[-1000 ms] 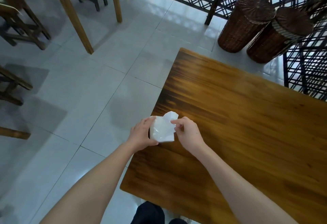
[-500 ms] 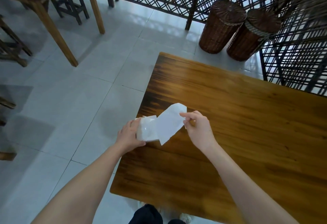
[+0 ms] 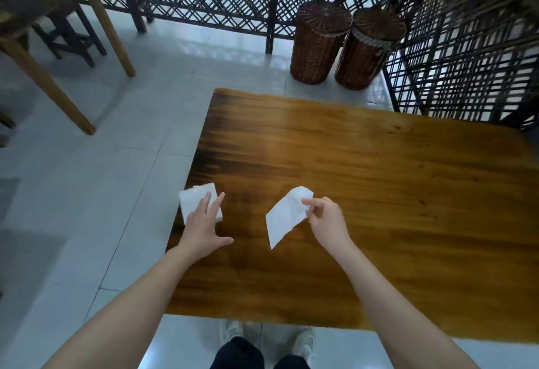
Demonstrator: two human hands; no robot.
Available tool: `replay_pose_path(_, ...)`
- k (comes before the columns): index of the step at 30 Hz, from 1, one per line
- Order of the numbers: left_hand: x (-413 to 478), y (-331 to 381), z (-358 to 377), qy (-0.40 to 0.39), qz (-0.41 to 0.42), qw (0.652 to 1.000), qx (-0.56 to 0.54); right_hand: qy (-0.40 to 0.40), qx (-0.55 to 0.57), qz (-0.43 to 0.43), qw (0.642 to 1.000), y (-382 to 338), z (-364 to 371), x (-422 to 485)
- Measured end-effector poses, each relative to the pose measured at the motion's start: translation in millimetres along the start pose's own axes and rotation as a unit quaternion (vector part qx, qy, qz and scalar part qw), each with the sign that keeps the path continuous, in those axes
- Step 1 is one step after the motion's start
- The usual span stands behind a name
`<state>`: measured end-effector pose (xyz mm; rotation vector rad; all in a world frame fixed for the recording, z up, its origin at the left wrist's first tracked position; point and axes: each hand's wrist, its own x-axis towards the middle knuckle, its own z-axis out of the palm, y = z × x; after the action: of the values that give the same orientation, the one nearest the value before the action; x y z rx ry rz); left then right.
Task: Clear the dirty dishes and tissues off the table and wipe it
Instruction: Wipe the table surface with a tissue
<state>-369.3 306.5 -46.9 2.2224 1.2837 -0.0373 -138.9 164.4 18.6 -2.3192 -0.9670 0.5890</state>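
Two hands are working near the left end of the desk (image 3: 379, 193). Your left hand (image 3: 204, 225) is lying flat on the white tissue pack (image 3: 194, 198), its fingers (image 3: 207, 203) straight and spread, the thumb pointing out to the right over the wood. The pack is sitting right at the desk's left edge, its outer corner reaching that edge, with the pale tiled floor (image 3: 102, 179) opening just beside it.

Your right hand (image 3: 326, 220) is pinching one loose tissue sheet (image 3: 287, 217) between thumb and forefinger, the other fingers curling loosely behind. The sheet is hanging down to the left of that hand, well apart from the pack. Whether its lower corner is touching the wood, you cannot tell.

A broad stretch of wood is running to the right of your right hand and away to the far edge. Two wicker baskets (image 3: 319, 41) are standing on the floor just past the far left corner, touching each other. A dark lattice screen (image 3: 466, 62) is standing close by the far right corner. Your shoes (image 3: 233, 329) are showing under the near edge, and the legs of another table (image 3: 46, 85) are standing well off to the left.
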Motion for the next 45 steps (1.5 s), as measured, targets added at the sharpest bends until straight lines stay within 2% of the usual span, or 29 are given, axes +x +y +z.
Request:
replay_pose_path(13,-24.9,105.0,34.5,-0.073,0.073,0.994,0.016,0.065,0.008,0.126,0.990,117.6,-69.1,-47.3)
replay_pose_path(23,-33.5,182.6,67.9,-0.129,0.127,0.983,0.043,0.083,0.009,0.158,0.984,188.8,-115.8,-78.7)
replay_pose_path(36,-46.9,229.8,112.4,-0.138,0.128,0.981,0.055,0.076,-0.051,0.148,0.985,268.1,-153.4,-89.8)
replay_pose_path(40,-50.9,235.6,117.5,-0.130,0.116,0.983,0.050,0.053,-0.078,0.115,0.989,271.1,-141.8,-85.1)
replay_pose_path(45,-56.0,234.9,118.0,-0.129,0.103,0.985,0.055,0.011,-0.057,0.086,0.995,256.7,-113.1,-82.4)
